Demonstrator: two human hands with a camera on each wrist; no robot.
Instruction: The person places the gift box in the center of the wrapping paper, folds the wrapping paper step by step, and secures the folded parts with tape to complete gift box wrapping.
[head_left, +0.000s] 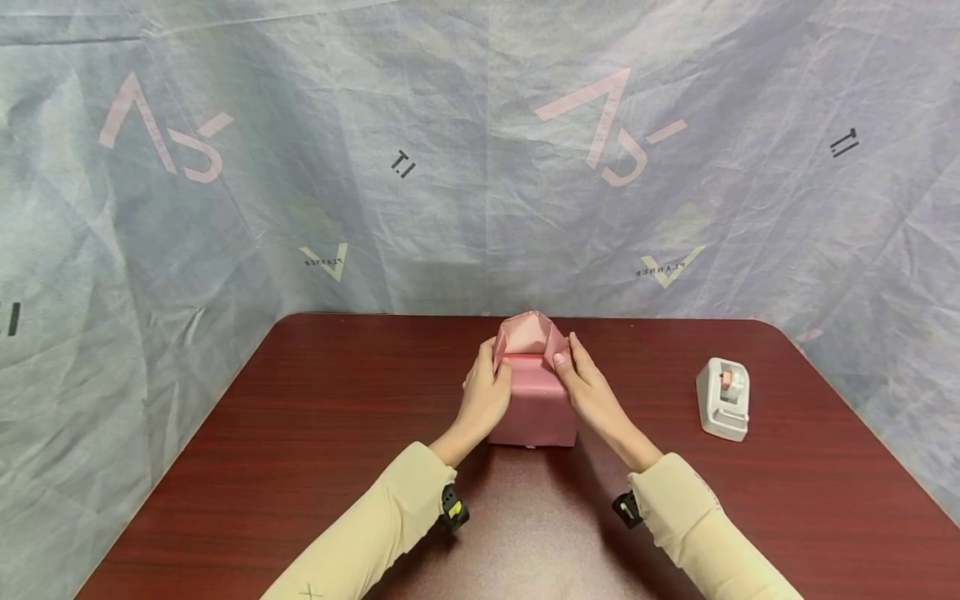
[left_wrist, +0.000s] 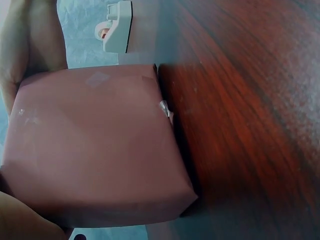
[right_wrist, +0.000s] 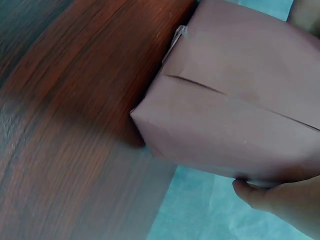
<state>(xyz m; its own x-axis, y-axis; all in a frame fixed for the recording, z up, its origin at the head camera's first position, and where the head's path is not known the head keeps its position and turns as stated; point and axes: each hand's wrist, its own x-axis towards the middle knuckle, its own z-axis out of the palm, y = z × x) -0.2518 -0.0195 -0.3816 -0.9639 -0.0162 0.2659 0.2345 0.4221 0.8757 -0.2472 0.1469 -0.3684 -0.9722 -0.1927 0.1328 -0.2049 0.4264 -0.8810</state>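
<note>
A box wrapped in pink paper [head_left: 533,412] stands on the table between both hands. At its far upper edge a flap of wrapping paper [head_left: 527,333] sticks up, with folded corners on either side. My left hand [head_left: 483,400] grips the box's left side, thumb on the top near the flap. On the right side my right hand [head_left: 596,396] holds the box, its thumb at the folded paper corner. In the right wrist view a paper seam [right_wrist: 200,86] runs along one face. Clear tape [left_wrist: 165,108] shows at the bottom edge in the left wrist view.
A white tape dispenser [head_left: 723,400] with a small roll stands at the right of the dark red wooden table [head_left: 337,400]. A pale printed cloth [head_left: 450,167] hangs behind the table and along its sides.
</note>
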